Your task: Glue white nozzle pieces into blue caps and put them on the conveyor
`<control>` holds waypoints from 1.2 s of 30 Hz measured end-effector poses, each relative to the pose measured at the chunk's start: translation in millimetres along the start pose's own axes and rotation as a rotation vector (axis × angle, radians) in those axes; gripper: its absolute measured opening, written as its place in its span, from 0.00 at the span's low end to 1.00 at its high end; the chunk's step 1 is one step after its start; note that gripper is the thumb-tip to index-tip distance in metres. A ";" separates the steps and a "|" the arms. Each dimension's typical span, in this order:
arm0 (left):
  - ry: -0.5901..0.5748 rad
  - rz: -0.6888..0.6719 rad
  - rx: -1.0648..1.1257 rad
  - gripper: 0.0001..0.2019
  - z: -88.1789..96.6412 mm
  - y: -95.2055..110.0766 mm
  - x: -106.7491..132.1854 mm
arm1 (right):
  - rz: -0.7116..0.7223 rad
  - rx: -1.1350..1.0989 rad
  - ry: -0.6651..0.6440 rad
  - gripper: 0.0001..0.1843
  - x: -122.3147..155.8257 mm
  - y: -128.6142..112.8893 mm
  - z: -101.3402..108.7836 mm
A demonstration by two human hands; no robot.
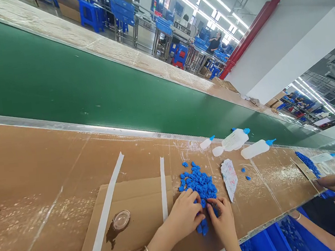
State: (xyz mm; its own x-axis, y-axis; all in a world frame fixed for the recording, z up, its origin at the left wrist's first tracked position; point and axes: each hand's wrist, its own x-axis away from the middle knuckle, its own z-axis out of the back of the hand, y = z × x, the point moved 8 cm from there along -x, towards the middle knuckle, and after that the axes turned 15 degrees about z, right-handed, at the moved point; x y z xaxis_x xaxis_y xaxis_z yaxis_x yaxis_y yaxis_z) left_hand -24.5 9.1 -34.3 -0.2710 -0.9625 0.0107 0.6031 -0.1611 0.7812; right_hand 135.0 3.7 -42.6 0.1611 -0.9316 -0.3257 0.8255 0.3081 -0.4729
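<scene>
A heap of small blue plastic pieces lies on the brown work surface, with more pieces strewn toward the bench edge. My left hand curls over the heap's near side, fingertips among the pieces. My right hand pinches at pieces beside it, and a few blue pieces sit between my hands. The fingers hide part of the heap. A bangle circles my left wrist.
Beyond my hands stand several white squeeze bottles with blue tips. A speckled paper scrap lies right of the heap. On my left are a cardboard sheet and a round clear dish. A co-worker's hand works at the right. Behind runs a green conveyor belt.
</scene>
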 end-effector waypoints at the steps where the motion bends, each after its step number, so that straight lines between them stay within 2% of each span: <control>1: 0.021 0.030 0.016 0.03 5.4 -5.8 -1.7 | -0.001 -0.001 -0.008 0.13 -0.6 -0.6 -0.9; 5: 0.137 0.228 0.048 0.11 32.3 -38.0 -8.8 | 0.002 -0.020 -0.037 0.10 -3.5 -3.2 -5.2; 8: 0.156 0.326 0.030 0.12 42.5 -51.5 -10.2 | 0.006 -0.044 -0.051 0.08 -5.4 -5.1 -7.6; 13: 0.054 0.301 -0.059 0.08 34.6 -38.0 -7.1 | -0.003 -0.050 -0.030 0.05 -3.6 -10.9 -5.6; 17: -0.006 0.265 -0.142 0.10 25.7 -30.4 -3.0 | -0.029 -0.011 0.028 0.09 3.9 -15.9 -0.5; 24: -0.017 0.239 -0.239 0.11 17.9 -31.0 -1.8 | -0.019 -0.027 0.085 0.14 17.2 -26.6 3.1; 28: -0.022 0.248 -0.248 0.14 16.1 -30.5 -2.7 | -0.006 -0.058 0.128 0.11 22.8 -28.5 9.5; 36: -0.043 0.316 -0.225 0.13 20.9 -42.1 -2.1 | -0.049 -0.076 0.342 0.07 59.7 -17.6 22.4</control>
State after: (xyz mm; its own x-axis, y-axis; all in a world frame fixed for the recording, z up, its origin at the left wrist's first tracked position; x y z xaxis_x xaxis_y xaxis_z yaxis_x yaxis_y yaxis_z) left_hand -65.0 22.4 -54.2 -0.0739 -0.9632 0.2586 0.8098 0.0934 0.5792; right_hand 142.2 -61.6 -35.4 -0.0789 -0.8309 -0.5508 0.7831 0.2902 -0.5500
